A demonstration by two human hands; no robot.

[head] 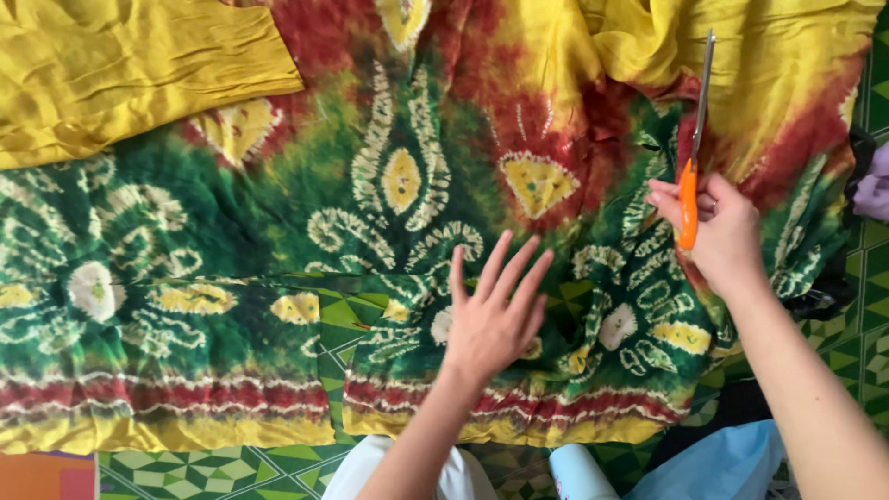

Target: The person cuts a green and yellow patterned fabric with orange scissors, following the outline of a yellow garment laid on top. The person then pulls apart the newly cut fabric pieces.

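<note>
A large tie-dyed cloth (278,204) in green, yellow and red with white patterns lies spread out flat. My left hand (495,310) hovers over or rests on its green part near the lower middle, fingers apart and empty. My right hand (718,231) grips orange-handled scissors (693,157) at the right. Their blades are together and point up and away over the red and yellow part of the cloth.
A plain yellow cloth (111,65) lies at the top left. A green patterned mat (231,468) shows below the cloth and at the right edge. Pale blue fabric (713,468) sits at the bottom, and a lilac item (872,190) lies at the right edge.
</note>
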